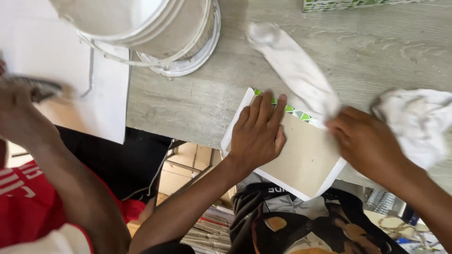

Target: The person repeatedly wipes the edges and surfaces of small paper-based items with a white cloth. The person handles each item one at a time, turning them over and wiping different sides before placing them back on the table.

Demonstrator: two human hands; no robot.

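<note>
The left hand [256, 136] is pressing flat, fingers spread, on a tile [308, 160] at the surface [376, 51] edge. The right hand [365, 141] is gripping a white cloth [296, 66]. A white bucket [141, 28] is standing at eleven o'clock, contents unclear.

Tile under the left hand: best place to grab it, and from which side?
Probably by the near corner of the tile, from the person's side. It lies flat, back side up, with that corner past the table edge, so fingers fit underneath. The left hand presses it flat; the right hand holds a white cloth.
</note>
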